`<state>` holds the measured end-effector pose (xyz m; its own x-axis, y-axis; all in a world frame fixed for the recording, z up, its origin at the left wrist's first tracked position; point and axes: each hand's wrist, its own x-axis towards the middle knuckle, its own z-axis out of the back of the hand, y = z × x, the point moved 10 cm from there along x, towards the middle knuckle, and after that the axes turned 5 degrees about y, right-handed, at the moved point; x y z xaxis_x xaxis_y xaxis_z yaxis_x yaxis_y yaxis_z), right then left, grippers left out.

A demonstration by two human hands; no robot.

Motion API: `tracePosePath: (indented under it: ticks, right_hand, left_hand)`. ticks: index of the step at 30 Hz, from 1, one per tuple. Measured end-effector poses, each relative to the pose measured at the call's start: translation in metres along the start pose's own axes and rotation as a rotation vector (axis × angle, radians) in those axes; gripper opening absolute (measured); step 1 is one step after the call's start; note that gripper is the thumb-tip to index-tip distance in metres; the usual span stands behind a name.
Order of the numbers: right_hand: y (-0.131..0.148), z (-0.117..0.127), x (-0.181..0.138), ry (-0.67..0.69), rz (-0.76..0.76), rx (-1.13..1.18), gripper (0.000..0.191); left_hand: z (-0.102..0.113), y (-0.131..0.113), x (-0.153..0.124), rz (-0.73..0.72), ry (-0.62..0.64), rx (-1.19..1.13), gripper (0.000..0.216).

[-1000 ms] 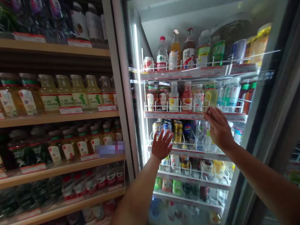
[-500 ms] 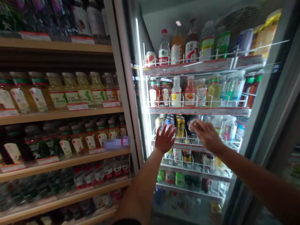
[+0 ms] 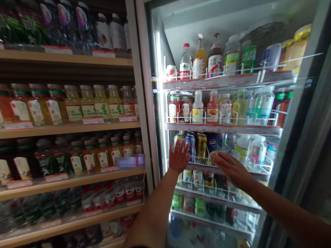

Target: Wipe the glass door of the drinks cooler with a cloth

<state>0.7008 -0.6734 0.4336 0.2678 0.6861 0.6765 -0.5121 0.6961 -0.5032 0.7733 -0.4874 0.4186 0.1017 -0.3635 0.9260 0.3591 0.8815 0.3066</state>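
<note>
My left hand (image 3: 179,156) is spread with fingers upward at the lit glass door (image 3: 222,229) of a drinks fridge, in front of a blue can (image 3: 190,146). It looks laid flat against the pane. To its right, my right hand (image 3: 231,168) presses a crumpled pale cloth (image 3: 214,156) to the glass; most of the cloth is hidden beneath the fingers. Behind the hands, past the pane, stand gold cans (image 3: 202,146) and a dark blue can (image 3: 212,143) on a wire shelf.
Wooden shelves (image 3: 77,129) filled with juice bottles (image 3: 99,103) stand at the left, beside the fridge's grey frame (image 3: 147,120). Inside the fridge, bottles (image 3: 198,106) line several wire racks. A dark door edge (image 3: 292,155) runs down the right.
My right hand has slid downward with the cloth and flattened. My left hand stays spread in about the same place. The camera view has shifted slightly.
</note>
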Motion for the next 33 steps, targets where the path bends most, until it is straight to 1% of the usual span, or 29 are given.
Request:
tracePosePath:
  ticks: [1, 2, 4, 5, 6, 7, 8, 11, 12, 13, 16, 18, 19, 20, 22, 23, 24, 25, 28, 29, 30, 31, 33]
  right_hand:
    - [-0.004, 0.003, 0.006, -0.019, -0.027, 0.001, 0.066]
    - [-0.015, 0.011, 0.013, -0.069, -0.089, -0.012, 0.066]
    - [-0.039, 0.028, 0.024, -0.19, -0.248, -0.071, 0.065]
    - [-0.046, 0.032, 0.027, -0.232, -0.319, -0.108, 0.064]
    - [-0.048, 0.032, 0.028, -0.24, -0.364, -0.141, 0.064]
    - [-0.042, 0.027, 0.029, -0.213, -0.367, -0.163, 0.064]
    - [-0.031, 0.018, 0.031, -0.161, -0.321, -0.17, 0.065]
    - [0.015, -0.012, 0.032, 0.015, -0.05, -0.132, 0.063]
    - [0.02, -0.015, 0.033, 0.035, -0.012, -0.124, 0.061]
    - [0.016, -0.012, 0.036, 0.022, -0.03, -0.126, 0.061]
    - [-0.019, 0.012, 0.046, -0.125, -0.225, -0.14, 0.064]
    - [-0.028, 0.02, 0.045, -0.198, -0.279, -0.128, 0.068]
    - [-0.025, 0.018, 0.042, -0.197, -0.26, -0.112, 0.069]
    - [-0.015, 0.011, 0.039, -0.163, -0.207, -0.091, 0.07]
    - [0.011, -0.007, 0.03, -0.046, -0.04, -0.039, 0.069]
    - [0.021, -0.013, 0.025, 0.005, 0.028, -0.022, 0.068]
    - [0.024, -0.015, 0.02, 0.035, 0.057, -0.018, 0.066]
    - [0.019, -0.013, 0.017, 0.036, 0.036, -0.033, 0.065]
    - [-0.026, 0.014, 0.002, -0.089, -0.216, -0.143, 0.066]
    - [-0.036, 0.021, -0.006, -0.133, -0.277, -0.177, 0.068]
    - [-0.04, 0.025, -0.014, -0.153, -0.301, -0.199, 0.07]
    - [-0.037, 0.023, -0.021, -0.143, -0.284, -0.206, 0.072]
    - [-0.018, 0.011, -0.032, -0.065, -0.162, -0.185, 0.075]
  left_hand:
    - [-0.001, 0.0, 0.0, 0.004, 0.007, -0.004, 0.063]
    - [-0.001, 0.0, -0.001, 0.007, 0.013, -0.005, 0.063]
    - [-0.001, 0.0, -0.001, 0.011, 0.019, 0.003, 0.062]
    - [-0.001, 0.0, -0.001, 0.011, 0.022, 0.01, 0.062]
    - [-0.001, 0.0, -0.002, 0.011, 0.024, 0.017, 0.061]
    - [-0.001, 0.0, -0.002, 0.01, 0.029, 0.025, 0.061]
    - [-0.001, -0.001, -0.002, 0.008, 0.036, 0.034, 0.061]
    - [-0.004, 0.0, -0.002, 0.013, 0.063, 0.06, 0.06]
    - [-0.005, 0.0, -0.002, 0.015, 0.069, 0.063, 0.061]
    - [-0.006, 0.0, -0.003, 0.015, 0.075, 0.063, 0.061]
    - [-0.006, 0.0, -0.003, 0.01, 0.08, 0.056, 0.061]
    - [-0.006, 0.0, -0.003, 0.01, 0.081, 0.055, 0.061]
    - [-0.005, 0.0, -0.003, 0.012, 0.083, 0.053, 0.06]
    - [-0.005, 0.0, -0.002, 0.011, 0.085, 0.051, 0.06]
    - [-0.005, 0.0, -0.002, 0.005, 0.093, 0.041, 0.06]
    - [-0.004, -0.001, -0.001, 0.003, 0.092, 0.035, 0.06]
    - [-0.002, -0.001, -0.001, 0.001, 0.087, 0.03, 0.06]
    - [0.0, -0.001, -0.001, -0.001, 0.078, 0.025, 0.06]
    - [0.01, 0.001, 0.0, 0.006, 0.025, 0.006, 0.06]
    - [0.013, 0.003, 0.0, 0.014, 0.001, -0.002, 0.061]
    - [0.015, 0.004, 0.0, 0.024, -0.017, -0.009, 0.061]
    - [0.015, 0.006, 0.001, 0.036, -0.023, -0.011, 0.061]
    - [0.011, 0.007, 0.002, 0.053, -0.009, -0.002, 0.061]
